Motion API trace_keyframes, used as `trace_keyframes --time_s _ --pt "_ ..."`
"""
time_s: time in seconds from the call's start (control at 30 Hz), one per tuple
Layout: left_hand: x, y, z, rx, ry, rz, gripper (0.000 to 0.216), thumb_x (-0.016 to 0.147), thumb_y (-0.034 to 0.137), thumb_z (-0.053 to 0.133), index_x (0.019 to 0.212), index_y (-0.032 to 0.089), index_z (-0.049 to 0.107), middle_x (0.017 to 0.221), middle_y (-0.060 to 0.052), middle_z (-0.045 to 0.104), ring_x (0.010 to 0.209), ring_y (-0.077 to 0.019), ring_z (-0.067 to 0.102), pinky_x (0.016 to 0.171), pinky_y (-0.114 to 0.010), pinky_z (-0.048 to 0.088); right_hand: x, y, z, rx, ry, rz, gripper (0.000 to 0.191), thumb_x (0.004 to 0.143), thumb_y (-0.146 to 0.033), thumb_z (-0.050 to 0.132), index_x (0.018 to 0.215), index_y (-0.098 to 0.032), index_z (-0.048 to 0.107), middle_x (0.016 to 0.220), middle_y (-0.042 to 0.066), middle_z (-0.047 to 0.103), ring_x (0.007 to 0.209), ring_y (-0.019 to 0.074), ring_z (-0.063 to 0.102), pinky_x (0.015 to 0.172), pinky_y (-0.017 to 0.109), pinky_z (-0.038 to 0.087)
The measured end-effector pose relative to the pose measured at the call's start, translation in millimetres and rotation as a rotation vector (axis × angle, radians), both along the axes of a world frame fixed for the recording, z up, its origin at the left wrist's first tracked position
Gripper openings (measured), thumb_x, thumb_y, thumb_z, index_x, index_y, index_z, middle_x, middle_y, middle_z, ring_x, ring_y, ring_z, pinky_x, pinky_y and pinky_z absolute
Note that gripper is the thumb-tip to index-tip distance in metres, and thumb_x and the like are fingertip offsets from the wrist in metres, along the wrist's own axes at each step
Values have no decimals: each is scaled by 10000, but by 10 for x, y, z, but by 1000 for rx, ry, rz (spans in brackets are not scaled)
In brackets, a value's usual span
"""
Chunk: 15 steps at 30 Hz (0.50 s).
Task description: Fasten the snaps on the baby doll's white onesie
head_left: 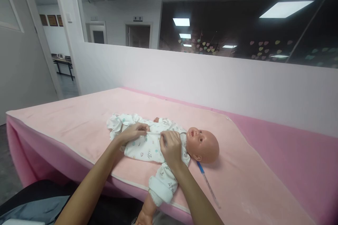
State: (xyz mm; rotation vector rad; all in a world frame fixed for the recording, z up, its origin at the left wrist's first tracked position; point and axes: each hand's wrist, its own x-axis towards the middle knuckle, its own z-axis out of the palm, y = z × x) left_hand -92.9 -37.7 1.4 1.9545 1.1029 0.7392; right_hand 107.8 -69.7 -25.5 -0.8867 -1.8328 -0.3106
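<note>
A baby doll (207, 147) lies on its back on a pink-covered table, its head to the right and its mouth open. It wears a white baby outfit (145, 151) printed with small animals and dots. My left hand (134, 132) pinches the front of the outfit near the doll's waist. Over the chest, my right hand (171, 146) is closed on the same front, and a pale strip of the edge stretches between both hands. One doll arm (148, 209) hangs past the table's near edge, its sleeve cuff rolled up. My fingers partly hide the grip points.
A thin clear stick with a blue end (207, 179), pen- or thermometer-like, lies beside the doll's head. The pink cover (79, 112) drapes over the table's near edge. A white half wall (185, 77) with glass above stands behind; a door (23, 52) is at left.
</note>
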Motion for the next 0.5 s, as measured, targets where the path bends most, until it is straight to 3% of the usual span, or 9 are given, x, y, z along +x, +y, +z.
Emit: trace_keyframes --time_s 0.3,0.5 --pt "7 -19 3 7 -63 -25 100 693 248 515 717 163 468 640 31 396 603 -99 383 553 -194 309 2 17 -13 2 2 -1 121 817 -139 435 746 -198 511 698 3 571 678 133 477 708 276 353" --pt "-42 18 6 28 34 -142 111 699 233 544 751 141 576 668 3 494 607 -92 408 549 -192 310 -1 17 -15 9 5 11 120 806 -133 439 742 -195 519 704 7 573 677 134 479 713 279 352"
